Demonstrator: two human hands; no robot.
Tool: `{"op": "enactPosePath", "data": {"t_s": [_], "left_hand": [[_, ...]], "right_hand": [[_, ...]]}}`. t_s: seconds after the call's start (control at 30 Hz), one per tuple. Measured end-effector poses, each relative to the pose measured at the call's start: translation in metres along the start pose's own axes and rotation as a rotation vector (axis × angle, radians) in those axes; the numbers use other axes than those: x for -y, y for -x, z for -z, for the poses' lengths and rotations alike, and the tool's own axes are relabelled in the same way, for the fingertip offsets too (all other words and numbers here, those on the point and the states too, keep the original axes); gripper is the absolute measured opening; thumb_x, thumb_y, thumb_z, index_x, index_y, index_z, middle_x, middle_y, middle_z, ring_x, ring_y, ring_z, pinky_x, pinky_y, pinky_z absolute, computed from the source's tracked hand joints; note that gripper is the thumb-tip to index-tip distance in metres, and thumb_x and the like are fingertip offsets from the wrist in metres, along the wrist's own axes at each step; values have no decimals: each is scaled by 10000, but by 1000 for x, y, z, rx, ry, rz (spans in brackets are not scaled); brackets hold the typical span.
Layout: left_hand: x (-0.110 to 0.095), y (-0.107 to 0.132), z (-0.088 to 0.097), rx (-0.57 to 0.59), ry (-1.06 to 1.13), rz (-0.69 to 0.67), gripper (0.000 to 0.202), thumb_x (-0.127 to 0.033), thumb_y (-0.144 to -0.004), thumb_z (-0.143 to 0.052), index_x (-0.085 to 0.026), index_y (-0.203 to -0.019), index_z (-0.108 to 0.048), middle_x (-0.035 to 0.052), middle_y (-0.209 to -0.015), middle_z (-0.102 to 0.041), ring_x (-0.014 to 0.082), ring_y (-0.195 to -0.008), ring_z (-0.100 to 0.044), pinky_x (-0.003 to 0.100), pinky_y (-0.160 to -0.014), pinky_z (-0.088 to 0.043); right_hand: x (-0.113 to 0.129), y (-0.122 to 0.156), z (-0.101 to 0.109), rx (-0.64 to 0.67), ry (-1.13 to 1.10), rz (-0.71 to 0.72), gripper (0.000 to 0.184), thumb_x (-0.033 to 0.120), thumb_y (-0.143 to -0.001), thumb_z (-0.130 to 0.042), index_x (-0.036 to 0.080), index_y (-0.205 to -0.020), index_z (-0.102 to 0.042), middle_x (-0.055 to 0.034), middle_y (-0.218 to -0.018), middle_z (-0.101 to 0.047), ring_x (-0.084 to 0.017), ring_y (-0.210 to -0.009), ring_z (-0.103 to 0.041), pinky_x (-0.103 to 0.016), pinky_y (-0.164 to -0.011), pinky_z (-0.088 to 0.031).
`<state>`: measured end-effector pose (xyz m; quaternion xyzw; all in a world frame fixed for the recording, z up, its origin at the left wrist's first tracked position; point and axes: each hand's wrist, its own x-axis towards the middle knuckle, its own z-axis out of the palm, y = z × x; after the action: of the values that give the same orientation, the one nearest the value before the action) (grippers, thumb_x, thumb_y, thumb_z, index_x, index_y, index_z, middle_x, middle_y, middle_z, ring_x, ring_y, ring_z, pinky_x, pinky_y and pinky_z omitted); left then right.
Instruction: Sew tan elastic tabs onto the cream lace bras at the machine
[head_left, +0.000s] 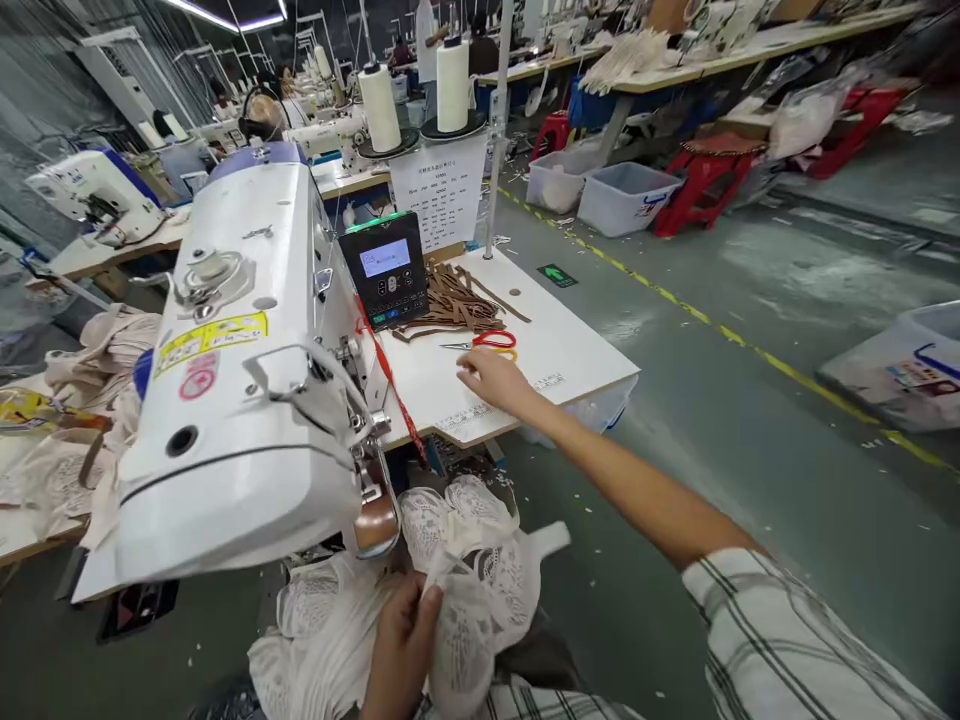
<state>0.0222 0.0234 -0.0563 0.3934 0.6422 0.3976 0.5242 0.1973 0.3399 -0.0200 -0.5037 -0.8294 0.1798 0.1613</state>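
My left hand is closed on a bunch of white lace fabric held low in front of me, below the head of a white sewing machine. My right hand reaches out over the white table, fingers stretched and apart, holding nothing. Its fingertips are just short of red-handled scissors lying on the table. Behind the scissors lies a pile of brown straps.
A black control panel stands by the machine, with a paper sheet and two thread cones behind. Beige fabric heaps lie left. Plastic bins and red stools stand across the aisle; other machines and people farther back.
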Motion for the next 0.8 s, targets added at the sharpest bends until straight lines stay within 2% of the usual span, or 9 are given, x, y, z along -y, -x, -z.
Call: {"op": "enactPosePath", "data": {"t_s": [0.07, 0.13, 0.2, 0.27, 0.37, 0.5, 0.63, 0.7, 0.8], "left_hand": [[-4, -1, -4, 10, -74, -48, 428, -565, -910, -520, -167, -820, -652, 55, -792, -631, 201, -793, -575, 276, -756, -459], [-10, -1, -7, -9, -128, -86, 417, -546, -929, -491, -177, -857, -672, 70, -826, -656, 215, -827, -587, 287, -787, -456], [-15, -2, -9, -45, -161, -107, 425, -545, -933, -479, -184, -812, -669, 72, -796, -656, 216, -804, -587, 290, -773, -449], [-18, -2, -9, -80, -171, -99, 445, -559, -930, -469, -188, -770, -656, 71, -757, -648, 215, -770, -579, 292, -745, -446], [-19, -1, -11, -130, -158, -62, 454, -585, -914, -481, -189, -770, -652, 74, -744, -650, 218, -747, -572, 294, -717, -449], [-15, 3, -14, -134, -162, -63, 442, -591, -897, -513, -190, -771, -648, 72, -745, -654, 211, -737, -577, 291, -710, -449], [-5, 8, -15, -122, -162, -85, 432, -591, -907, -498, -203, -798, -652, 81, -786, -675, 221, -791, -614, 304, -761, -479], [1, 11, -13, -175, -125, -81, 435, -609, -895, -511, -209, -980, -658, 110, -961, -713, 251, -946, -647, 326, -853, -496], [7, 16, -9, -275, -84, -38, 605, -632, -876, -528, -226, -1323, -520, 147, -1273, -647, 289, -1208, -589, 370, -979, -485]], "right_hand": [[-2, -53, -10, -58, 55, -5, 360, 253, -957, -461, 102, -1262, -575, -178, -1260, -559, -265, -1137, -508, -359, -949, -392], [-1, -95, -20, -81, 100, -6, 343, 228, -939, -477, 90, -1225, -605, -201, -1286, -526, -296, -1168, -462, -387, -967, -373], [0, -123, -30, -77, 132, -1, 303, 189, -927, -462, 76, -1128, -659, -215, -1235, -544, -310, -1150, -452, -399, -940, -377], [-1, -137, -38, -67, 151, 14, 312, 150, -930, -416, 66, -1043, -694, -220, -1174, -566, -310, -1126, -454, -405, -920, -377], [-7, -141, -44, -70, 158, 54, 365, 154, -954, -357, 75, -1068, -695, -208, -1168, -574, -297, -1127, -449, -401, -924, -367], [-10, -137, -40, -63, 137, 72, 327, 230, -918, -496, 106, -1173, -660, -193, -1217, -573, -295, -1150, -441, -382, -927, -368], [4, -135, -30, -40, 50, 90, 236, 194, -902, -509, 97, -972, -713, -189, -1077, -633, -278, -1087, -484, -365, -905, -377], [16, -126, -21, -74, -23, 112, 243, 201, -925, -477, 97, -951, -695, -184, -1064, -640, -265, -1077, -497, -360, -914, -372], [35, -94, -3, -163, -161, 119, 257, 260, -968, -417, 119, -1018, -626, -163, -1094, -640, -242, -1066, -521, -349, -910, -385]]}}
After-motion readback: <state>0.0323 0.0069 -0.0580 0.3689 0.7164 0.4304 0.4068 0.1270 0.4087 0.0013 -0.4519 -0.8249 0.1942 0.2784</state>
